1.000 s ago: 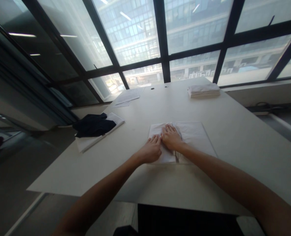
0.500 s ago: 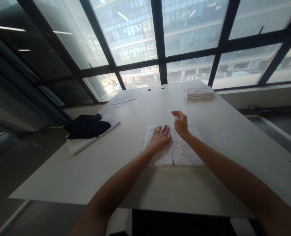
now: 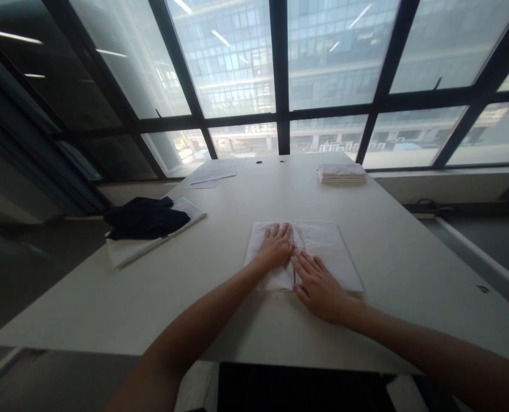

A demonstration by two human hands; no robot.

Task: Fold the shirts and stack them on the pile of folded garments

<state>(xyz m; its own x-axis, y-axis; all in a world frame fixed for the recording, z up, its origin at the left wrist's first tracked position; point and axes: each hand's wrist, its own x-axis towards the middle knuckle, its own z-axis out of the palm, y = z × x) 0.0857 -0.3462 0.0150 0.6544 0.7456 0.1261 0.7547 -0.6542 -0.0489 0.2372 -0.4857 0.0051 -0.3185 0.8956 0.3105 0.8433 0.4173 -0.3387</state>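
Observation:
A white cloth lies flat on the white table, folded in towards a centre line. My left hand rests palm down on its left half with the fingers stretched forward. My right hand lies flat on the near edge of the cloth, just right of the fold, fingers spread and pointing up and left. Neither hand holds anything.
A stack of folded white cloths sits at the far right of the table. A dark garment lies on a white cloth at the left edge. Sheets of paper lie at the far left. Large windows stand behind.
My right hand, raised above the cloth's far part half a second ago, has come down onto its near edge. My left hand stays pressed on the left half.

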